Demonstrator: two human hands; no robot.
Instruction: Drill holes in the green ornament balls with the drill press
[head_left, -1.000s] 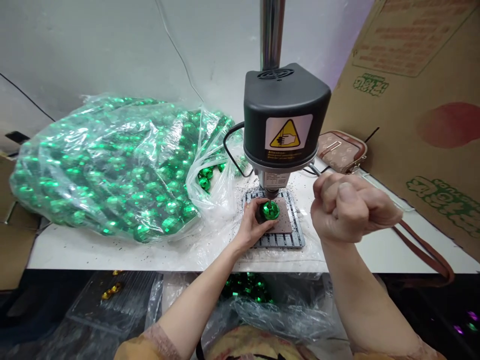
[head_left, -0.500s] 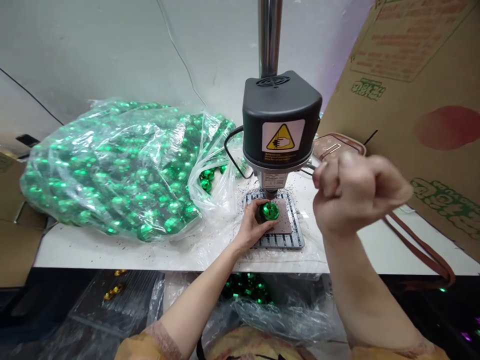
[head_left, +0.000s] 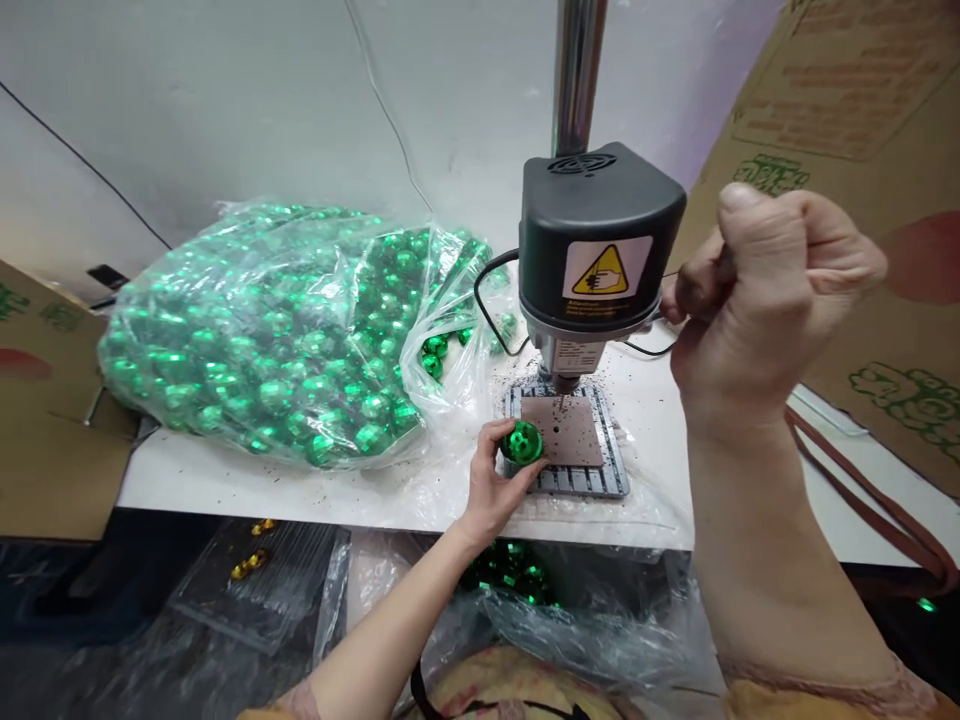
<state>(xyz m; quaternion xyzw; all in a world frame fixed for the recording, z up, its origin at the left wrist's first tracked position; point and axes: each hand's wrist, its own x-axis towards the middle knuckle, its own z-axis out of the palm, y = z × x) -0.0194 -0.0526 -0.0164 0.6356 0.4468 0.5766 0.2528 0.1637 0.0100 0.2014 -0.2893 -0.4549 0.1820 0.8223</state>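
Observation:
My left hand (head_left: 491, 490) pinches a shiny green faceted ball (head_left: 523, 442) between thumb and fingers, over the left edge of the slotted metal base plate (head_left: 611, 480). A hole shows in the ball's top. Beside it, a brown square board (head_left: 577, 435) with a small dark hole lies on the base. Above the board hangs the black-topped drill press (head_left: 604, 240), its bit clear of the ball. My right hand (head_left: 765, 290) is closed around the drill press's lever at the right of the head; the fingers hide most of the lever.
A large clear bag (head_left: 262, 340) of green balls fills the table's left side. Cardboard boxes (head_left: 885, 120) stand at both sides. Dark shavings litter the white table (head_left: 300, 495). Below the front edge, an open plastic bag (head_left: 570, 640) holds more green balls. A brown strap (head_left: 870, 500) lies at right.
The green ball has moved left from under the drill bit, held in my left hand. My right hand has risen with the lever. The view has shifted slightly.

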